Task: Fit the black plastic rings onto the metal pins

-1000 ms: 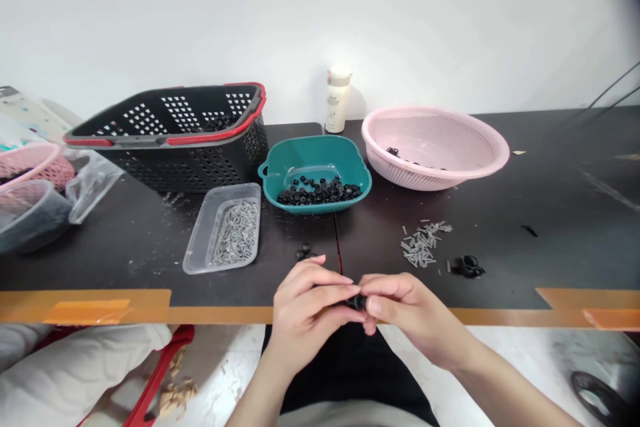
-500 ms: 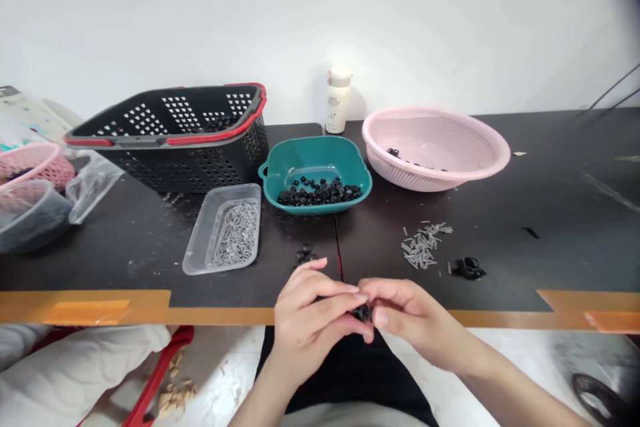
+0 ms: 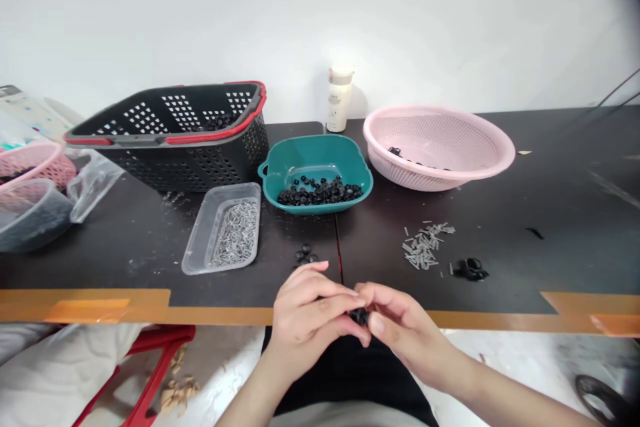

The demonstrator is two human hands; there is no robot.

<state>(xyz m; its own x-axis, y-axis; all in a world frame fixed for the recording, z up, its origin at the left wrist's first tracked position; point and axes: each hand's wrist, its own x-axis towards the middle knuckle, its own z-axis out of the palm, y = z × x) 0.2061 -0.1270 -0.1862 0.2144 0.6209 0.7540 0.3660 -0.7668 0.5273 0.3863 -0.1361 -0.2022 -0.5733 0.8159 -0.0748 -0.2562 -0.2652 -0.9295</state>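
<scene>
My left hand (image 3: 310, 323) and my right hand (image 3: 407, 330) meet over the front edge of the dark table, their fingertips pinching a small black rubber part (image 3: 359, 316). The hands hide most of it. Just beyond my left hand lies a small cluster of black rings (image 3: 306, 254). A teal bowl (image 3: 315, 173) holds a heap of similar black rings. To the right of my right hand lie loose metal pins (image 3: 425, 245) and a black piece (image 3: 469, 269).
A clear plastic tray (image 3: 220, 228) of metal pins sits left of centre. Behind it stands a black-and-red perforated basket (image 3: 170, 160). A pink colander (image 3: 437, 147) and a white bottle (image 3: 339, 99) stand at the back. Further containers crowd the left end.
Both hands have stayed together around the small black part, shifting slightly lower and turning it between the fingers. The camera has shifted slightly; the objects on the table have not visibly moved.
</scene>
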